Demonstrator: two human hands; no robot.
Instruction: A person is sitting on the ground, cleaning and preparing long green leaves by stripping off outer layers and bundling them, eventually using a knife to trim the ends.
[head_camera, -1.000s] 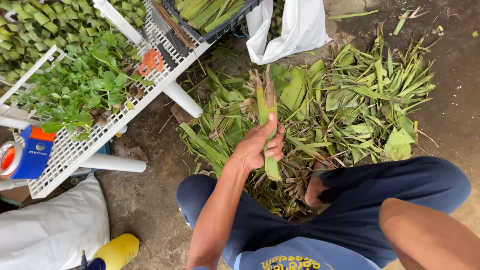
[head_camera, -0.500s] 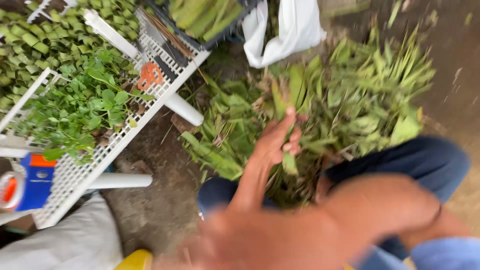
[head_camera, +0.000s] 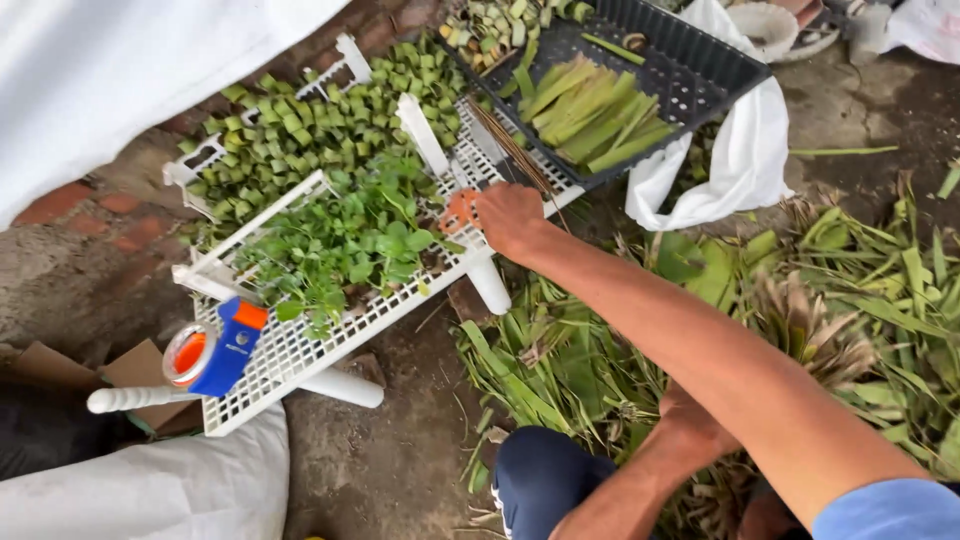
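Orange-handled scissors (head_camera: 458, 210) lay on the white lattice rack (head_camera: 300, 350), near its far edge beside the leafy green sprigs (head_camera: 350, 240). The right hand (head_camera: 510, 218) rested on them, fingers curled down over the handle. The left hand (head_camera: 690, 430) pressed into the heap of green leaf trimmings (head_camera: 560, 360) on the ground; whether its fingers were spread or closed could not be told. A tape dispenser (head_camera: 212, 352) sat at the rack's near corner.

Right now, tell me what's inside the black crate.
The black crate holds a pile of long green leaf strips, plus one loose strip and a small dark bit near the back. Whatever lies beneath the pile is covered.
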